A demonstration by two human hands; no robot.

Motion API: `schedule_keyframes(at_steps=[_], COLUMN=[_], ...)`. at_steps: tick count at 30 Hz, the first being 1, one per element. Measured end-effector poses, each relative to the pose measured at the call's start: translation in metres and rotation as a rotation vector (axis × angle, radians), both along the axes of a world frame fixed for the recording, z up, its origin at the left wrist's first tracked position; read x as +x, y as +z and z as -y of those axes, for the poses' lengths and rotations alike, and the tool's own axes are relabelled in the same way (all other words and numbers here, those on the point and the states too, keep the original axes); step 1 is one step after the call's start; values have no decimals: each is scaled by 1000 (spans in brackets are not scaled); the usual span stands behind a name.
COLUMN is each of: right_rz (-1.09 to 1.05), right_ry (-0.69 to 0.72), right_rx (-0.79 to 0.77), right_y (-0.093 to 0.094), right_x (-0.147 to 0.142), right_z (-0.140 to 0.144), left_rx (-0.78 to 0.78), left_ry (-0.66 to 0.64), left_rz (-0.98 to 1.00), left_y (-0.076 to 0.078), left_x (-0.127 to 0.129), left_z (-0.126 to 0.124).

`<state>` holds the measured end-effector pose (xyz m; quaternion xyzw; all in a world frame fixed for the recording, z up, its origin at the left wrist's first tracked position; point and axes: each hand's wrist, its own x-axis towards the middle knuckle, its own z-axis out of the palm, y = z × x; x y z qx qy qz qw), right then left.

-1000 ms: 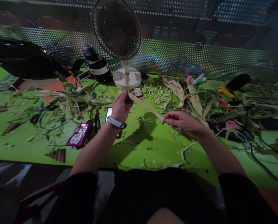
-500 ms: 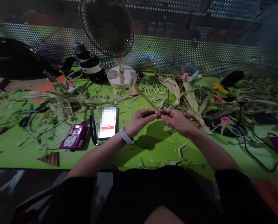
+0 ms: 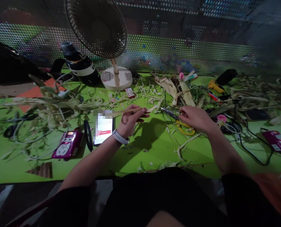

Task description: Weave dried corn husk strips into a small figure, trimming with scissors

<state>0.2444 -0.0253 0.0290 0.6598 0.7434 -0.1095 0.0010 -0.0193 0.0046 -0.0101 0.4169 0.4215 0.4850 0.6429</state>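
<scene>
My left hand point(image 3: 131, 121), with a pale watch band on the wrist, pinches a narrow, pale strip of dried husk point(image 3: 123, 111). One end of the strip points left over the phone point(image 3: 104, 127); a pale piece also shows beyond my fingertips on the right. My right hand point(image 3: 192, 117) has its fingers curled onto a pair of scissors point(image 3: 170, 113) near the pivot. The metal blades point left toward my left hand, and the yellow handle loops point(image 3: 186, 130) hang below my fingers. Whether the scissors still rest on the table cannot be seen.
A fan point(image 3: 117, 78) and a dark bottle point(image 3: 83, 71) stand behind. Dried husks point(image 3: 172, 88) and shreds litter the green table point(image 3: 140, 160). To the left are a purple power strip point(image 3: 68, 145) and other scissors point(image 3: 10, 130). A yellow-handled tool point(image 3: 215, 85) lies back right.
My hands, earlier together on the strip, are now apart. The left moved left with the strip, which swung down flatter. The right moved right and closed on the scissors. The view shifted slightly.
</scene>
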Motion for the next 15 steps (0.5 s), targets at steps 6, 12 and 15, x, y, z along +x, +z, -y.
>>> schedule_keyframes(at_steps=[6, 12, 15], right_rz=[255, 102, 98], right_ry=[-80, 3, -48], right_rx=[-114, -136, -149], right_y=[-27, -44, -46], right_x=[17, 32, 35], right_z=[26, 15, 10], left_rx=[99, 201, 138], left_ry=[91, 143, 138], left_rz=[-13, -69, -12], left_y=[-3, -7, -4], left_x=[2, 2, 2], left_z=[-1, -3, -3])
